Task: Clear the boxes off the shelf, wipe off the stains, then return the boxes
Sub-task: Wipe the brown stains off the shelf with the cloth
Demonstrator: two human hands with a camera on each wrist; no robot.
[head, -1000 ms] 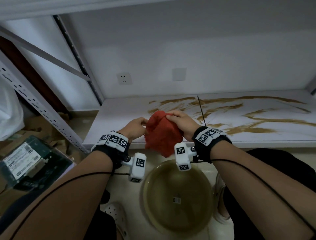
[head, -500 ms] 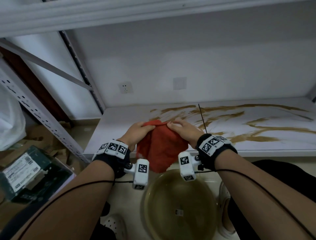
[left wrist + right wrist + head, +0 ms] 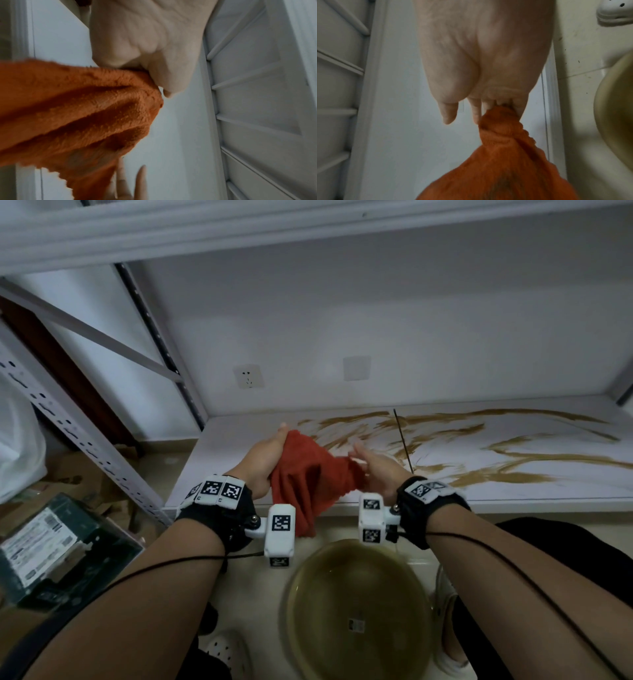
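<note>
A red cloth (image 3: 308, 477) hangs stretched between both hands above the front edge of the white shelf (image 3: 233, 446). My left hand (image 3: 265, 457) grips its left end in a closed fist, as the left wrist view shows (image 3: 145, 40). My right hand (image 3: 373, 470) pinches the other end (image 3: 498, 116) between its fingers, with the thumb free. The cloth (image 3: 77, 115) sags in folds between them. Brown stains (image 3: 513, 463) streak the middle and right of the shelf board. No boxes stand on the shelf.
A round basin (image 3: 291, 587) of yellowish water sits on the floor just below my hands. A dark box with a white label (image 3: 51, 549) lies on the floor at left beside the perforated shelf post (image 3: 85, 440). White shoes (image 3: 226, 652) are near the basin.
The cloth was bunched between my hands; they have since drawn apart and spread it out. Both hands have moved forward over the shelf edge.
</note>
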